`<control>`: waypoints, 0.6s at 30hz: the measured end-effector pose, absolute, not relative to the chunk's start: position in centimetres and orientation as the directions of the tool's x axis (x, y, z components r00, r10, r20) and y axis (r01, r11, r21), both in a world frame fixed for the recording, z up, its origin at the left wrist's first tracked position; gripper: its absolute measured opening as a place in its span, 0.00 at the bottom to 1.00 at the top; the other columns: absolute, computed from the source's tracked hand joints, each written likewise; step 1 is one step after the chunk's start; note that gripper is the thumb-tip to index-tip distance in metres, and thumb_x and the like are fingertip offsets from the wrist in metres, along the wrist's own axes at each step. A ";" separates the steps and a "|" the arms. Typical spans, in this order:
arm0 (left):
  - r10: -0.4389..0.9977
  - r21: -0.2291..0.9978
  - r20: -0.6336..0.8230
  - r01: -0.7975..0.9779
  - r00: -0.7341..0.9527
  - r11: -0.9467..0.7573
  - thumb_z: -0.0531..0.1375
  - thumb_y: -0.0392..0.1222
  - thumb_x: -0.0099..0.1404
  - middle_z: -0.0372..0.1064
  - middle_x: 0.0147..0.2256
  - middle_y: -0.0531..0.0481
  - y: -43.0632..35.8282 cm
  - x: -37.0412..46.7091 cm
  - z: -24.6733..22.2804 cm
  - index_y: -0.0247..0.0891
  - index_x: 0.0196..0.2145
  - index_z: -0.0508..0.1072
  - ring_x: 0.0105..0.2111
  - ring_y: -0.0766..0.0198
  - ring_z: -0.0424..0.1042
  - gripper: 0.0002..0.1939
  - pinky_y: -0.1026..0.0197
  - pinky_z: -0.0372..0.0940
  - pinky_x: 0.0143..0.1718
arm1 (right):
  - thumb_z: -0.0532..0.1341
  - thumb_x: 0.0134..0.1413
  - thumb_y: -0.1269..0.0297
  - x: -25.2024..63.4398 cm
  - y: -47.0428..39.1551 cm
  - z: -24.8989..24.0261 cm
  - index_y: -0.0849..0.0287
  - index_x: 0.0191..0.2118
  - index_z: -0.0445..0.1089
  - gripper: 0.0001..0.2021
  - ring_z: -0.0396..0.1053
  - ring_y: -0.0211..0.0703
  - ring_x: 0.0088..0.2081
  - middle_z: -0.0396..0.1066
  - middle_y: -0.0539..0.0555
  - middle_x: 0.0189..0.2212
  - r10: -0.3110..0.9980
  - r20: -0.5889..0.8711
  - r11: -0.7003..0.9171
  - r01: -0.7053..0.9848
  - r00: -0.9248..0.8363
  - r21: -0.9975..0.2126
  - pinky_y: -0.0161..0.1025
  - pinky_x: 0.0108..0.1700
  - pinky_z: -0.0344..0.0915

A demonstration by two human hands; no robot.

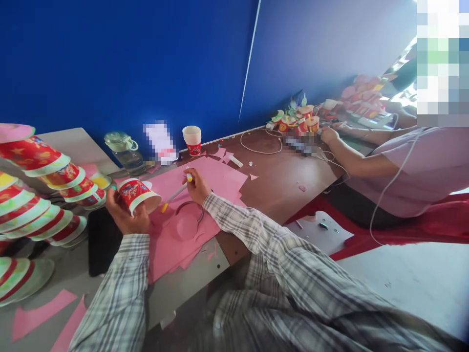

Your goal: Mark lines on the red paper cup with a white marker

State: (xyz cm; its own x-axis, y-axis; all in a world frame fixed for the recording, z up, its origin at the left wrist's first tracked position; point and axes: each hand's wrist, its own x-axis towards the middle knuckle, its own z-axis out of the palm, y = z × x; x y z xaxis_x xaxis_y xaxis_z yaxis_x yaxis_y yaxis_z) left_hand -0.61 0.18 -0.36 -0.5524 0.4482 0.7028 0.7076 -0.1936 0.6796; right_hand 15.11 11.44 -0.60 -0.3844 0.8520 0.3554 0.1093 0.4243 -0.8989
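Red paper cup [137,194] gripped on its side by left hand [126,215]; glue stick [176,193] pinched in right hand [197,187] fingers. Cup wall could be crushed if squeezed harder.

No text, label, brand or number can be read anywhere in the frame. The red paper cup [138,194] left of centre carries a printed coloured pattern, but it is too small and blurred to make out any characters. The stacked red cups [47,195] at the left edge show the same kind of print, equally illegible. A pixelated patch [160,141] against the blue wall at centre hides whatever stands there.
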 end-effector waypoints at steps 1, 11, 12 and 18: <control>0.450 0.676 0.706 0.709 -0.546 -0.201 0.53 0.36 0.54 0.54 0.51 0.38 0.2 -0.7 -0.4 0.31 0.54 0.48 0.50 0.60 0.60 0.31 0.53 0.57 0.53 | 0.50 0.47 0.78 15.1 11.5 -0.6 0.59 0.47 0.57 0.19 0.57 0.31 0.24 0.68 0.48 0.30 0.853 0.352 0.422 0.112 -0.384 -0.900 0.33 0.38 0.60; 0.434 0.689 0.698 0.700 -0.570 -0.190 0.54 0.39 0.54 0.54 0.50 0.39 0.3 -0.6 -0.6 0.31 0.54 0.49 0.50 0.60 0.60 0.31 0.53 0.58 0.52 | 0.51 0.47 0.75 15.3 11.5 -0.4 0.60 0.44 0.60 0.16 0.57 0.29 0.21 0.68 0.47 0.25 0.863 0.313 0.395 0.142 -0.397 -0.908 0.31 0.31 0.59; 0.435 0.689 0.696 0.702 -0.571 -0.182 0.54 0.39 0.55 0.54 0.50 0.39 0.2 -0.5 -0.5 0.31 0.54 0.49 0.50 0.60 0.60 0.31 0.53 0.58 0.52 | 0.52 0.47 0.76 15.2 11.4 -0.4 0.60 0.44 0.60 0.16 0.57 0.29 0.21 0.69 0.47 0.25 0.862 0.312 0.394 0.143 -0.399 -0.908 0.30 0.31 0.59; 0.476 0.693 0.687 0.693 -0.550 -0.199 0.54 0.39 0.56 0.53 0.50 0.39 0.0 -0.1 0.0 0.31 0.54 0.49 0.50 0.61 0.60 0.30 0.53 0.57 0.53 | 0.51 0.47 0.76 14.9 11.3 -0.9 0.61 0.44 0.60 0.16 0.59 0.28 0.21 0.70 0.48 0.27 0.864 0.305 0.390 0.151 -0.401 -0.908 0.29 0.31 0.61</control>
State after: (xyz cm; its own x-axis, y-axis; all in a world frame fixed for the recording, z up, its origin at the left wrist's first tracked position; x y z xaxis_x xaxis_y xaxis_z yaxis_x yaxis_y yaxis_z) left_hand -0.07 0.04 -0.03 -0.5498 0.4756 0.6867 0.6933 -0.1986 0.6927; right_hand 14.91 11.26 -0.87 -0.4006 0.8641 0.3047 0.1509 0.3903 -0.9082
